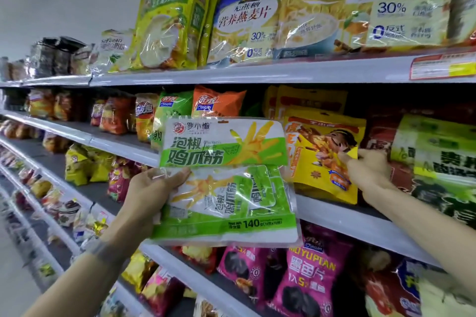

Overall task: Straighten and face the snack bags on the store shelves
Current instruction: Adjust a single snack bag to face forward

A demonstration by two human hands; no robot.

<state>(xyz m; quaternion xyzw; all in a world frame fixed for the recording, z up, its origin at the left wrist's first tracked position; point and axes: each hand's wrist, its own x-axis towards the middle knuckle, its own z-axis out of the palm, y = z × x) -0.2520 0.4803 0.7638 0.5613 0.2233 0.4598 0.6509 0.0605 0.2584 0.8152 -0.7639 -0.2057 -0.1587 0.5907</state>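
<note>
Green-and-white snack bag (226,180) is hanging in the air in front of the middle shelf (342,217), not sitting on it. Its face is pointing toward the camera and it's tilting slightly. Left hand (149,193) is gripping it at the left edge around mid-height, with the thumb lying across the front film and the fingers going behind (hidden by the bag). Pale wristband (103,249) is showing on that wrist. Right hand (365,170) is pinching the right edge of the yellow bag (322,152), thumb on the printed front, other fingers curling round the edge. Yellow bag is standing on the same shelf just right of the held one, leaning a little, and the green-and-white snack bag is overlapping its lower left part. Orange bag (216,101) is standing further back on the left. Oat bags (244,26) are sitting on the shelf above, pink bags (309,273) on the one below.
</note>
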